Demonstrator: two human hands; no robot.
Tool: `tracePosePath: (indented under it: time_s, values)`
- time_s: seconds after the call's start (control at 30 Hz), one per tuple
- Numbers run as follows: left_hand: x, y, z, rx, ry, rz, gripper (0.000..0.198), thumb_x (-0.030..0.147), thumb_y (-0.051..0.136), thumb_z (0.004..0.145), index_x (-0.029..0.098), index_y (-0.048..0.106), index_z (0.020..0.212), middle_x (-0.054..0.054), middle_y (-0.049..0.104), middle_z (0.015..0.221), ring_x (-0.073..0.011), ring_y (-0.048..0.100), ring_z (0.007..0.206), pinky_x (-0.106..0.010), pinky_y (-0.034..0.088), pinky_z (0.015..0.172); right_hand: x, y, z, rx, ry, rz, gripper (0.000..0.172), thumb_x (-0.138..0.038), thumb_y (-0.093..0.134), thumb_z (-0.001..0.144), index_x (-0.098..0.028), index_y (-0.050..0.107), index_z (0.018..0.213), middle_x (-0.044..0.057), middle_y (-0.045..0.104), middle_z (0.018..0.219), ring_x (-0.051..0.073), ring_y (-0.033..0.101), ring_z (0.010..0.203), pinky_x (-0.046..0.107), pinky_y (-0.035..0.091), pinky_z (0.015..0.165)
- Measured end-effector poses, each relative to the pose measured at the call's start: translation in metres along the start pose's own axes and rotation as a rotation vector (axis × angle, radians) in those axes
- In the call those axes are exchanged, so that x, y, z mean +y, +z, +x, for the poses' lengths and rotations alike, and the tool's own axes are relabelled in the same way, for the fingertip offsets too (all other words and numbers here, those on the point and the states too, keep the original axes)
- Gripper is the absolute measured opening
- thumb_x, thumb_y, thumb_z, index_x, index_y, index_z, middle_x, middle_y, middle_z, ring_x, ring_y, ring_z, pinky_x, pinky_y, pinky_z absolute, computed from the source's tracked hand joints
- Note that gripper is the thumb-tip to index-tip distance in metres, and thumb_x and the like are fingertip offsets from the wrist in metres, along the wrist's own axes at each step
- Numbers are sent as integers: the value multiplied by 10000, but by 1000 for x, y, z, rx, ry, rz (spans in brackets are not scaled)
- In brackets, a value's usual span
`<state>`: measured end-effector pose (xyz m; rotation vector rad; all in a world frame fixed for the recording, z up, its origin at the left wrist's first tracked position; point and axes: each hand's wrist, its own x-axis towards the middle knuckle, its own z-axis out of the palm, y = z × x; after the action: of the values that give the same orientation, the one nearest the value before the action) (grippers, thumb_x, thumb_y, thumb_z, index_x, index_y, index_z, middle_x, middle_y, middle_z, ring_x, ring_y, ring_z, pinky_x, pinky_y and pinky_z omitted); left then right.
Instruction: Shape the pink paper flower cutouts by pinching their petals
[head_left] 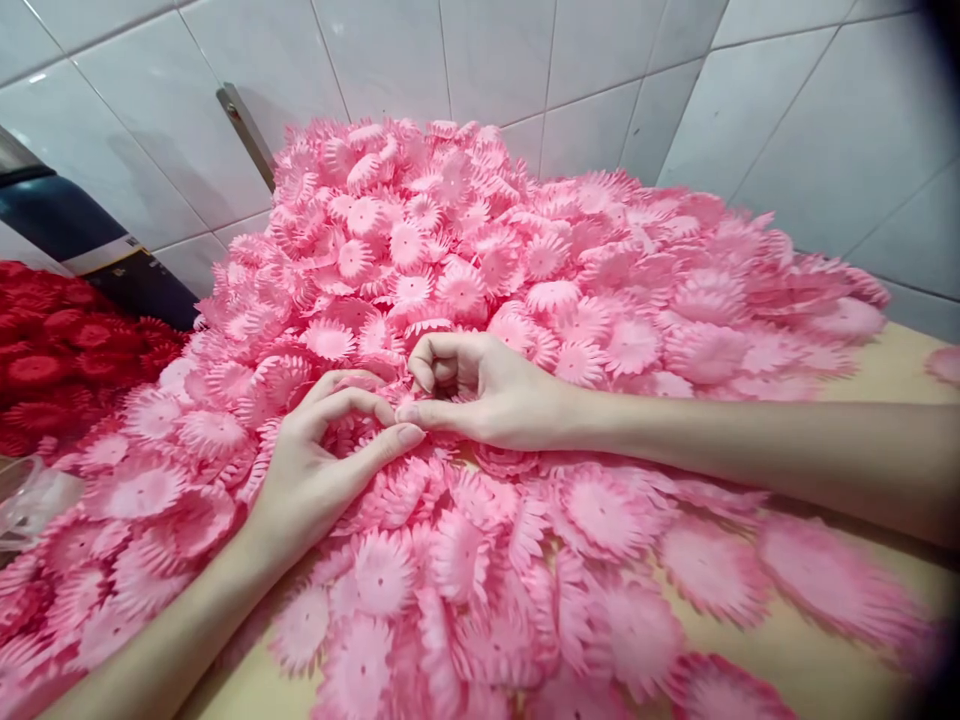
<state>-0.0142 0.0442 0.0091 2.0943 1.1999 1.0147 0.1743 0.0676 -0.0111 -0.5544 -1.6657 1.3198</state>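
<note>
A large heap of pink fabric-like flower pieces (457,285), round with fringed edges and many with a small centre hole, spreads under and around both hands. My left hand (322,440) comes in from the lower left, its thumb and index finger drawn together at the tips. From the right, my right hand (502,390) meets it with curled fingers, its thumb touching or nearly touching the left fingertips. Whatever is pinched between the hands is too small or hidden to make out. Loose pink pieces lie just below the fingertips.
Red flower pieces (60,350) are piled at the left, beside a dark blue cylindrical object (97,240). Clear plastic (37,500) lies at the left edge. A metal strip (246,135) leans on the white tiled wall (495,60). Yellowish tabletop (889,370) shows at the right.
</note>
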Motion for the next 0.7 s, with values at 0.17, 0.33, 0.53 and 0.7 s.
tracePosePath:
  time_s: [0.17, 0.33, 0.53, 0.7]
  values:
    - [0, -1, 1, 0, 4, -22, 91, 247, 736, 779, 203, 665, 742, -23, 623, 971, -161, 595, 988, -289, 447, 934, 2, 0, 1, 12, -3, 49, 298, -136, 738, 728, -165, 441, 723, -62, 421, 686, 62, 385, 608, 223, 318, 542]
    - [-2, -4, 1, -37, -33, -62, 57, 246, 755, 758, 209, 713, 769, -34, 627, 978, -181, 595, 994, -303, 452, 925, 1, 1, 0, -3, -14, 82, 303, -198, 768, 735, -159, 467, 735, -62, 447, 689, 57, 416, 600, 214, 329, 532]
    - [-2, -6, 2, -87, -95, -100, 57, 268, 718, 788, 212, 728, 785, -41, 634, 1008, -200, 605, 998, -323, 441, 926, 1, 0, 1, -25, -6, 86, 320, -216, 785, 726, -157, 470, 728, -63, 462, 677, 56, 418, 605, 210, 343, 545]
    - [-2, -7, 2, -35, -168, -187, 78, 267, 697, 789, 228, 713, 722, -12, 643, 971, -195, 587, 990, -305, 410, 936, 3, -1, 0, -34, 7, 109, 296, -176, 786, 709, -156, 495, 760, -52, 499, 717, 63, 449, 631, 213, 368, 566]
